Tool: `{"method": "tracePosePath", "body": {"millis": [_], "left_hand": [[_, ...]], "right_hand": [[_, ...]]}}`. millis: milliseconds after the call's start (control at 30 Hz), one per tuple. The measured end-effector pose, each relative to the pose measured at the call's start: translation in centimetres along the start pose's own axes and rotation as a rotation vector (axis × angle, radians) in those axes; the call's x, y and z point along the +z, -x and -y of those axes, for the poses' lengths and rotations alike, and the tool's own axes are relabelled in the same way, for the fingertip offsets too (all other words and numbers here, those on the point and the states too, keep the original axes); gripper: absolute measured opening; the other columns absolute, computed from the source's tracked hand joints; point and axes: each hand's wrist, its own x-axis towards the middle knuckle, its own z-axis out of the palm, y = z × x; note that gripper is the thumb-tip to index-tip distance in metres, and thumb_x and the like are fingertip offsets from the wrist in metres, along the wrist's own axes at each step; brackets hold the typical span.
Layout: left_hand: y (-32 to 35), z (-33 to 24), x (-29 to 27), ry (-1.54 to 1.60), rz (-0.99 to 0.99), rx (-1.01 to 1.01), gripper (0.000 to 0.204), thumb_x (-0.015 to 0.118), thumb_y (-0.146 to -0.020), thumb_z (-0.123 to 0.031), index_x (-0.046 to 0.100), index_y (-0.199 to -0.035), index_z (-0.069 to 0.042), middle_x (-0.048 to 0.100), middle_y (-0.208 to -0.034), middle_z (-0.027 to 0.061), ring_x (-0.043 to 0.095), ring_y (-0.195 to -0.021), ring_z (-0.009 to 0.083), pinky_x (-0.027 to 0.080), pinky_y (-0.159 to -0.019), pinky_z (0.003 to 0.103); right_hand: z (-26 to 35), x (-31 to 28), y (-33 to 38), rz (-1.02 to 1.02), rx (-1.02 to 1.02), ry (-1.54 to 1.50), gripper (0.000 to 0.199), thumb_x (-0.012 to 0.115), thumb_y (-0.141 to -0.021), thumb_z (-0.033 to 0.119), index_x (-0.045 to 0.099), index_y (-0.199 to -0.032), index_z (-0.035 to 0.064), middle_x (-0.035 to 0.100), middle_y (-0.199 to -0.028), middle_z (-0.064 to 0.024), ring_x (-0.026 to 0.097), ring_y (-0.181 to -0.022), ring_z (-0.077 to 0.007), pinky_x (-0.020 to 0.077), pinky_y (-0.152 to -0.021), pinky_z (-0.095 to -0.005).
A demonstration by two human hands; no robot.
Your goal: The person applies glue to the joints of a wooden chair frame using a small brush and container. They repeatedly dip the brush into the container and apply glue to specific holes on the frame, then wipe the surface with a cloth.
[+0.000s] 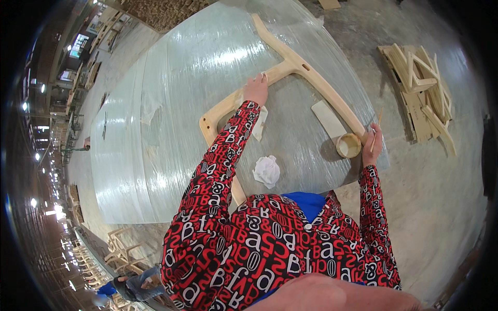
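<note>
A pale wooden chair frame [321,85], with a long curved rail and a crossbar running to a bent leg, lies on a table [171,78] wrapped in clear plastic film. My left hand [256,90] is closed over the crossbar, a bit of white cloth showing at its fingertips. Beside that wrist lies a white scrap [261,124]. At the rail's near right end, my right hand [372,147] is closed with a thin wooden stick [380,116] between its fingers. Next to it stands a round tub [348,145] with whitish contents. A crumpled white wad [266,171] sits nearer me.
A pale flat strip [328,120] lies inside the rail's curve. Several wooden frame parts are stacked on cardboard [417,114] on the floor to the right. Chair frames [122,249] stand at the lower left, near another person [137,285].
</note>
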Motion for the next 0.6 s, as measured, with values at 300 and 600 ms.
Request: {"method": "tracePosePath", "body": {"millis": [300,600], "left_hand": [[0.8,0.5,1.7,0.039,0.008,0.053,0.04,0.049,-0.085,-0.011,0.05,-0.125,-0.006,0.047,-0.128,0.0104,0.052,-0.104,0.0375,0.05,-0.084,0.042],[3.2,6.2,-3.3,2.036,-0.11,-0.405,0.063,0.038,-0.079,0.009,0.036,-0.14,-0.008,0.05,-0.127,0.0126,0.048,-0.121,0.0285,0.046,-0.097,0.04]], "right_hand": [[-1.0,0.1,0.1,-0.025,0.016,-0.075,0.031,0.044,-0.095,0.017,0.054,-0.121,0.0024,0.058,-0.116,-0.0129,0.055,-0.108,-0.0242,0.041,-0.094,-0.0333],[-0.1,-2.9,-3.1,-0.207,0.179,-0.333,0.037,0.04,-0.099,0.026,0.055,-0.122,0.0017,0.059,-0.109,-0.0057,0.05,-0.087,-0.0127,0.0424,-0.079,-0.0271]]}}
